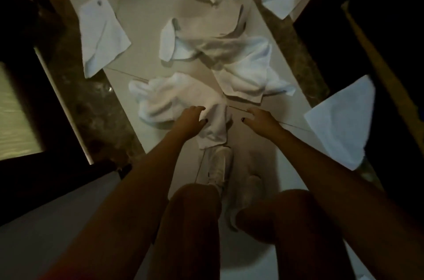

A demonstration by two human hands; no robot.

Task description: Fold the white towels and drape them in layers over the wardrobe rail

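Pale tiled floor [142, 18] holds loose white towels [241, 66], none folded; mid-frame our left hand [191, 119] grips the nearest crumpled white terry towel [165, 100], our right hand [259, 117] loosely open, empty.

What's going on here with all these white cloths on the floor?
A person is bending over a pale floor strewn with white towels. Their left hand rests on the nearest crumpled towel; whether it grips it yet is unclear. Their right hand hovers open beside it, holding nothing. The other towels lie scattered and loose, and no wardrobe rail is in view.
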